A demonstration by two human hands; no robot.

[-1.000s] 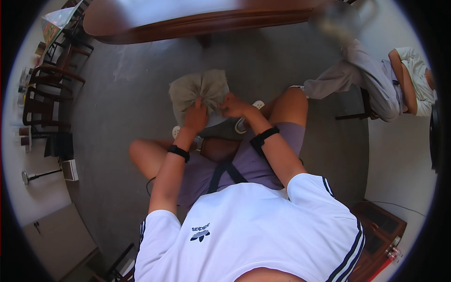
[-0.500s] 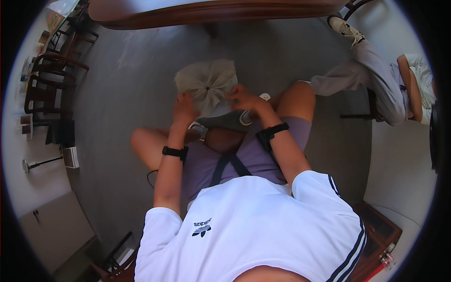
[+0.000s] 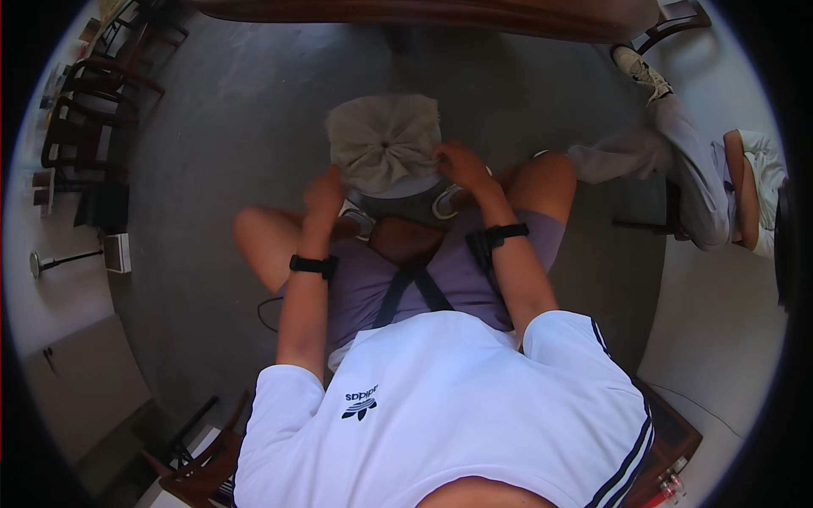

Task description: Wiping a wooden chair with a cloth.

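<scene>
In front of my lap is a beige cloth cover [image 3: 385, 127], its fabric gathered in folds toward a small dark point in the middle. It lies over a pale object [image 3: 402, 188] whose light lower edge shows below the cloth; its kind is hidden. My left hand [image 3: 324, 193] is closed at the cover's lower left edge, its fingertips partly hidden. On the right edge, my right hand [image 3: 461, 165] pinches the cloth between bent fingers. Both forearms carry black straps.
A dark wooden table [image 3: 440, 19] spans the far side. Wooden chairs [image 3: 80, 144] line the left wall. To the right sits another person, with grey trousers [image 3: 690, 169] and a light shoe [image 3: 641, 72] stretched toward the table. A brown seat edge [image 3: 406, 241] shows between my legs.
The cloth has spread from a bunched, uneven shape into a squarer, flatter one over the pale object. My left hand has moved slightly down toward me; my right stays at the right edge.
</scene>
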